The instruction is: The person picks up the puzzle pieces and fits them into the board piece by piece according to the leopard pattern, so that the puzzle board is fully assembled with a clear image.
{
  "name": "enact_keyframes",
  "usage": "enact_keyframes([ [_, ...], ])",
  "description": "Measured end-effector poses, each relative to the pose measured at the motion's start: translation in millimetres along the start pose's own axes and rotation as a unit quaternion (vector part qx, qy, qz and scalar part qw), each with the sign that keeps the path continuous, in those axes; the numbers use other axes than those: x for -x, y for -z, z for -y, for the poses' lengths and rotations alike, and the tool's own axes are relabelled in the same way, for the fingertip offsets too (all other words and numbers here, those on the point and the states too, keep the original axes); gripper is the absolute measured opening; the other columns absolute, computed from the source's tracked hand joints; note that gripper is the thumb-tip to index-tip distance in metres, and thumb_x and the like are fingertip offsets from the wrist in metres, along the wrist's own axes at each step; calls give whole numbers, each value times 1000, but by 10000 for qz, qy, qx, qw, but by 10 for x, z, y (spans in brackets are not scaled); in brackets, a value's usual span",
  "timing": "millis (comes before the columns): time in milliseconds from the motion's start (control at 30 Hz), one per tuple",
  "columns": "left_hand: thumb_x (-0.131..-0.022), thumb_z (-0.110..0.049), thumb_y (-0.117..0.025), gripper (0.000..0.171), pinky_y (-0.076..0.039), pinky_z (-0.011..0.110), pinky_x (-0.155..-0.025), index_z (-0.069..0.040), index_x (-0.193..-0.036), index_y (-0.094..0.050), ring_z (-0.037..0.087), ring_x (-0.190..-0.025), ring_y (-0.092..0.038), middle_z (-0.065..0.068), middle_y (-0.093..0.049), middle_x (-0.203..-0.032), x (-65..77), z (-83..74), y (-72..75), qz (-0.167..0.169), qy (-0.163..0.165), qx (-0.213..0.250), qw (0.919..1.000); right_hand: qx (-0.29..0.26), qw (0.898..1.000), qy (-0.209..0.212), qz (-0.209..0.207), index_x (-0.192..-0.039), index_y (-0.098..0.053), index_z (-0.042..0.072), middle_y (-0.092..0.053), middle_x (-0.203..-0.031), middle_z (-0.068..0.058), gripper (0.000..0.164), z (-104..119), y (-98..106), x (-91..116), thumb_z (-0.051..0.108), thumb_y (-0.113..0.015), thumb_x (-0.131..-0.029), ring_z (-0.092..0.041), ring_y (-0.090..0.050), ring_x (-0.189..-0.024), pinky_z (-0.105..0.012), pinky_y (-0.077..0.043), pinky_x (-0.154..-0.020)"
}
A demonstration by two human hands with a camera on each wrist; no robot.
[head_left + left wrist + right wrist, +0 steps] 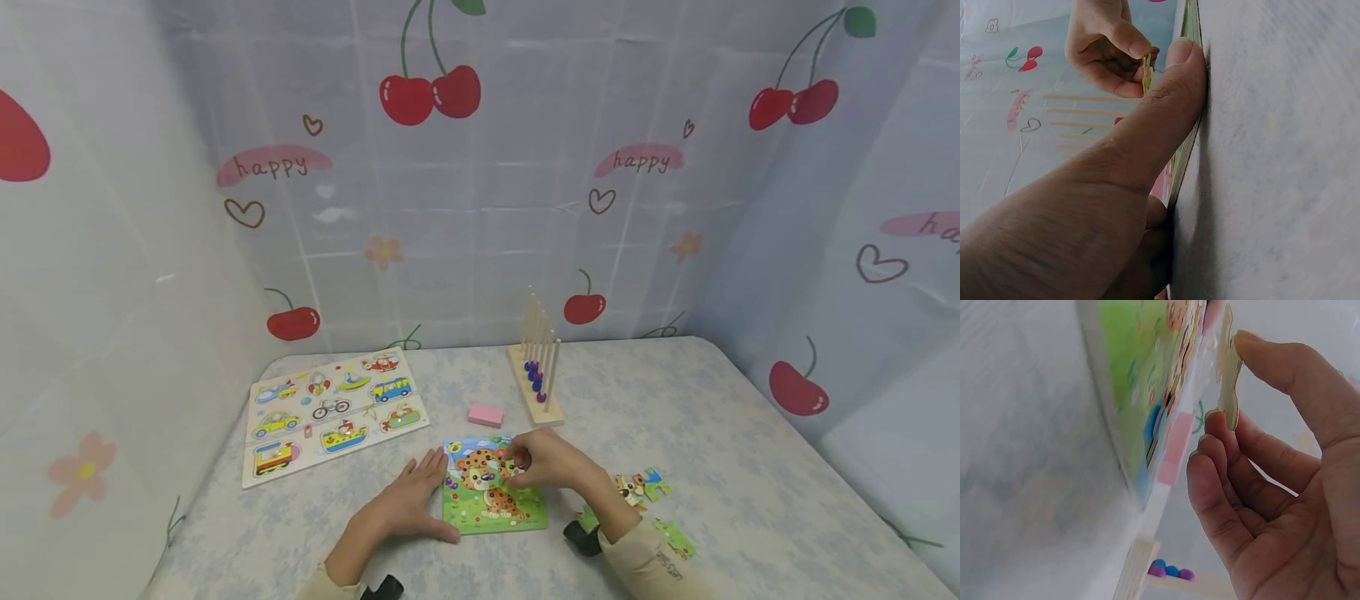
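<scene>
A leopard jigsaw board point(468, 515) with a green and blue picture lies flat in front of me. My left hand point(407, 500) rests at its left side, fingers extended along the left edge and thumb at the near corner. Over the board's upper right part, my right hand point(557, 461) pinches a jigsaw piece point(1229, 378) between thumb and fingertips. In the right wrist view this piece stands on edge, apart from the board. Several loose jigsaw pieces point(654, 483) lie to the right, partly hidden by the right forearm.
Behind the board sits a pink block point(486, 415). Farther back stands a wooden peg rack point(553, 414) with blue and purple beads. A vehicle picture board point(300, 398) lies at the back left of the table point(750, 467). A cherry-print curtain point(465, 183) surrounds the table.
</scene>
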State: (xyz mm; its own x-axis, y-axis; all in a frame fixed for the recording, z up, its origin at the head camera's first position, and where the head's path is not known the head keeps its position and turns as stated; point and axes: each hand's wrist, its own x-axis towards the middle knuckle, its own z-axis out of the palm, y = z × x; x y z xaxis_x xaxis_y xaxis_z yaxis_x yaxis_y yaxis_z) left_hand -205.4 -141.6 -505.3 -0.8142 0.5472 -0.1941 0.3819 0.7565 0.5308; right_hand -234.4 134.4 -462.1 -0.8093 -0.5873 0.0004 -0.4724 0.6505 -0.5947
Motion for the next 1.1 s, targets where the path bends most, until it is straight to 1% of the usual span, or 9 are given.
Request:
enact_keyframes([
  [133, -70, -65, -75, 121, -10, 57, -123, -1, -155, -17, 33, -153, -8, 16, -10, -164, 6, 8, -7, -9, 6, 8, 10000, 48, 10000, 21, 35, -96, -72, 6, -62, -76, 5, 29, 79, -57, -71, 20, -84, -74, -2, -50, -66, -19, -47, -60],
  [367, -69, -67, -75, 122, -11, 57, -123, -1, -155, -18, 33, -153, -9, 16, -11, -164, 6, 23, -8, -33, -36, -54, 10000, 386, 9991, 140, 127, -94, -72, 8, -63, -76, 6, 26, 206, -161, -195, 24, -83, -76, 0, -50, -66, -17, -47, -61],
  [567, -70, -66, -74, 121, -10, 57, -123, -2, -155, -17, 33, -153, -8, 16, -9, -164, 1, 9, -21, 25, -61, 30, 10000, 620, 9977, 33, 254, -94, -73, 9, -64, -75, 8, 27, 257, -236, -244, 25, -84, -75, 1, -50, -65, -16, -46, -60],
  [667, -70, -65, -75, 120, -10, 57, -123, -2, -155, -17, 34, -153, -8, 16, -10, -164, 4, 3, -15, 44, -41, 85, 9999, 643, 9975, 22, 287, -95, -73, 9, -65, -76, 8, 28, 278, -270, -267, 26, -84, -75, 2, -50, -65, -15, -46, -60],
  [767, -71, -65, -75, 120, -10, 57, -123, -3, -155, -17, 33, -153, -8, 16, -10, -164, 6, 7, -7, 58, 6, 78, 10000, 634, 9975, 79, 311, -93, -73, 8, -61, -71, 8, 26, 304, -296, -304, 25, -82, -76, 2, -46, -61, -15, -41, -56],
  [900, -71, -64, -75, 120, -11, 58, -122, -2, -155, -18, 34, -153, -9, 16, -11, -164, 8, 5, 0, 43, -27, 29, 10000, 708, 9969, 104, 340, -89, -73, 9, -53, -64, 11, 23, 328, -323, -356, 25, -82, -76, 1, -41, -56, -15, -35, -51],
  [1100, -70, -65, -75, 120, -11, 58, -122, -1, -155, -18, 34, -152, -9, 16, -11, -164, 14, -3, 12, 29, -53, 13, 10000, 866, 9957, 57, 321, -93, -74, 9, -54, -64, 12, 25, 338, -355, -395, 26, -83, -76, 1, -43, -56, -15, -39, -52],
])
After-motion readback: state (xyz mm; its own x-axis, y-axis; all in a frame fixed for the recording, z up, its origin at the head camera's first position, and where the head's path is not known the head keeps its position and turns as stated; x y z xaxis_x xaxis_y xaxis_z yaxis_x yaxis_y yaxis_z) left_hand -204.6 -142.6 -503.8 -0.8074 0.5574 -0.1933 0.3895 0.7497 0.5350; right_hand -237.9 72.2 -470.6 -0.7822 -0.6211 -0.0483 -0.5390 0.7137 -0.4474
